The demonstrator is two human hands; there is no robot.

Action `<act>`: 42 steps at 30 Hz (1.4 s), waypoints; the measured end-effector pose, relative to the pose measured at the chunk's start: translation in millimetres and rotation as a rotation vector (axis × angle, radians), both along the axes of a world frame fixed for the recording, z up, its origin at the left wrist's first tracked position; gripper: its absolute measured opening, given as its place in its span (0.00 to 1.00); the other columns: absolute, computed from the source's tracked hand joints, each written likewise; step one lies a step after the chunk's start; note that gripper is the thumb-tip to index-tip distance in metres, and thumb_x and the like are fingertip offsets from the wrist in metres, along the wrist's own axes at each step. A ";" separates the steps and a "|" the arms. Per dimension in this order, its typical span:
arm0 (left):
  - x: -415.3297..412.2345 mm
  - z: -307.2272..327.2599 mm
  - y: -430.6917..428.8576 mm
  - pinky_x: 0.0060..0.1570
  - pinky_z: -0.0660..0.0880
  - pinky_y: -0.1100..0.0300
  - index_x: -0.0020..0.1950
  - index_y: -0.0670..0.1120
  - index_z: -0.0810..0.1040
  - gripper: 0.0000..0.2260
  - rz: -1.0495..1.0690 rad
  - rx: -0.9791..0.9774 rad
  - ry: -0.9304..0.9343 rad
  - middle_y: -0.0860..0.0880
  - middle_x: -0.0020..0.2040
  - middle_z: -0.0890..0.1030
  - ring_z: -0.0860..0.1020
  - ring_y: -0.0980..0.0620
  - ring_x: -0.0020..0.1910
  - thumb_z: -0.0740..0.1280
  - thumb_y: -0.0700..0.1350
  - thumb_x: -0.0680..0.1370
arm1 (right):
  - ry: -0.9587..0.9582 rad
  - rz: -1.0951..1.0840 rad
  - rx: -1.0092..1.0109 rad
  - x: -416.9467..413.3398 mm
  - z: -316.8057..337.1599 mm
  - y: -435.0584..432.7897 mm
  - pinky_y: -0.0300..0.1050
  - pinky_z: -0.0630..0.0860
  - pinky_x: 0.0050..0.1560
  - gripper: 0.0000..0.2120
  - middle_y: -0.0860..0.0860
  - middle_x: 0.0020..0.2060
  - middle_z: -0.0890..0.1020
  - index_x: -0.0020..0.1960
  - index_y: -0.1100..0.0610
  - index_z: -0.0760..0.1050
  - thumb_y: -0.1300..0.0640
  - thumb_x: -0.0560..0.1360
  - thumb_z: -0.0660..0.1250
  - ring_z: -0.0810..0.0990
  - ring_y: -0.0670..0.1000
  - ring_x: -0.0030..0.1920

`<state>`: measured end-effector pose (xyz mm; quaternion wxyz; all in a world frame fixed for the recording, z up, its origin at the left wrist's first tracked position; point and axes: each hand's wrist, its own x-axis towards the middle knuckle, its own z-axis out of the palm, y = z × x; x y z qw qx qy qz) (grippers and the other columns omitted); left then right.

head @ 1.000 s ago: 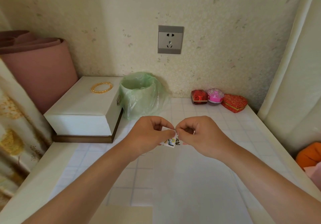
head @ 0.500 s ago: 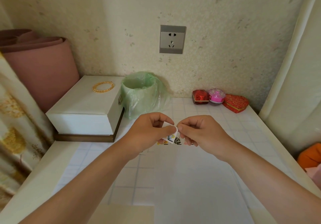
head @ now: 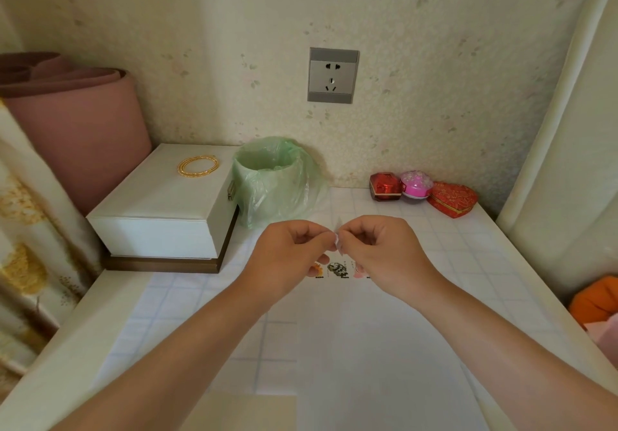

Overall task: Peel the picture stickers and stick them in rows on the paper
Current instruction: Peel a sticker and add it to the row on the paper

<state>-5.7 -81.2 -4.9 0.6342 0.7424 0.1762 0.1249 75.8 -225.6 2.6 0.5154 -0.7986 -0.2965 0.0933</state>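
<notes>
My left hand (head: 287, 256) and my right hand (head: 384, 253) meet fingertip to fingertip above the table's middle. Together they pinch a small white sticker piece (head: 337, 239); its picture side is hidden. Just below the hands a short row of picture stickers (head: 338, 269) shows: an orange one, a dark one and a pink one, partly covered by my fingers. They sit at the far edge of the white paper (head: 368, 347), which lies on the checked tabletop. Whether they are stuck down I cannot tell.
A white box (head: 160, 216) with a gold bangle (head: 198, 166) stands at the left, a green-bagged bin (head: 274, 179) beside it. Three small gift boxes (head: 421, 193) line the back wall. A beige card (head: 240, 412) lies at the near edge.
Both hands have lifted slightly and the pinch has tightened to a small white piece. The row of picture stickers below them is now more exposed.
</notes>
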 end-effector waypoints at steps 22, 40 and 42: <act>-29.2 16.2 63.1 0.38 0.80 0.56 0.38 0.52 0.80 0.05 0.116 0.377 -0.019 0.54 0.35 0.83 0.82 0.52 0.37 0.69 0.45 0.75 | -0.126 -0.058 0.012 -24.7 10.9 55.6 0.35 0.72 0.30 0.06 0.41 0.32 0.82 0.42 0.49 0.81 0.56 0.77 0.70 0.79 0.48 0.29; -46.2 25.1 132.7 0.41 0.81 0.47 0.43 0.52 0.76 0.07 0.237 0.454 0.014 0.49 0.39 0.83 0.81 0.47 0.36 0.61 0.45 0.79 | -0.553 -0.251 -0.319 58.3 40.5 183.4 0.49 0.81 0.44 0.08 0.47 0.41 0.86 0.44 0.51 0.84 0.56 0.77 0.66 0.83 0.51 0.43; -45.3 24.7 133.4 0.41 0.82 0.49 0.43 0.53 0.76 0.07 0.232 0.444 0.011 0.50 0.39 0.83 0.81 0.48 0.36 0.62 0.46 0.79 | -0.528 -0.242 -0.378 68.6 37.6 189.9 0.49 0.81 0.46 0.07 0.46 0.44 0.86 0.46 0.49 0.84 0.55 0.77 0.67 0.83 0.51 0.46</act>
